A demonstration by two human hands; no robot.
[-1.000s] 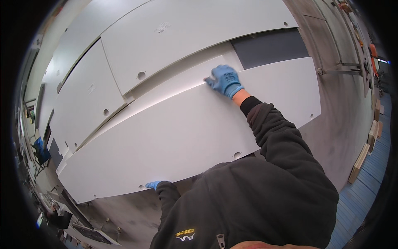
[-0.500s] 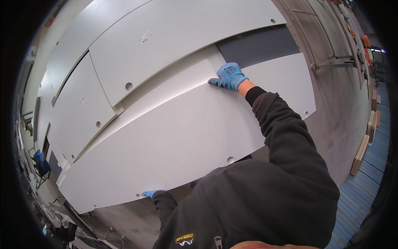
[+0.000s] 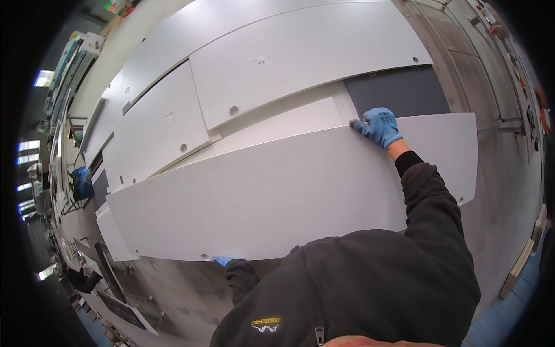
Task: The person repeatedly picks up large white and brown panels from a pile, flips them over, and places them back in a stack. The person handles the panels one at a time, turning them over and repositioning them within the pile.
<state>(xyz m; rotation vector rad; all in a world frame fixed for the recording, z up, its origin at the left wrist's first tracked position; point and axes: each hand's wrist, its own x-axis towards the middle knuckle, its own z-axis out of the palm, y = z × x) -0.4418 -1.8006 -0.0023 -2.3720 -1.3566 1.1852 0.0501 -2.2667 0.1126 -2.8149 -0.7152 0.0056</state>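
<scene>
A long white panel point(image 3: 277, 179) lies across the middle, with small round holes near its edges. On its far long edge, right of centre, my right hand point(image 3: 380, 126) in a blue glove grips with the thumb along the edge. My left hand point(image 3: 225, 260), gloved too, holds the near edge beside a round hole; its fingers are partly hidden under the panel. Another white panel point(image 3: 113, 234) pokes out from beneath at the left end. Beyond the far edge lie a white strip point(image 3: 289, 127) and a dark grey board point(image 3: 399, 92).
Larger white panels with holes and labels, one long point(image 3: 306, 58) and one shorter point(image 3: 159, 118), lie farther off. A metal frame point(image 3: 462, 52) stands at the right. Wooden boards point(image 3: 517, 269) lean at the lower right. Another person point(image 3: 84, 280) in dark clothes is at the far left.
The view has turned, so panels and hands appear farther right. More of the panel beneath shows at the left end, and my body now covers a near-edge hole. Both hands keep their hold.
</scene>
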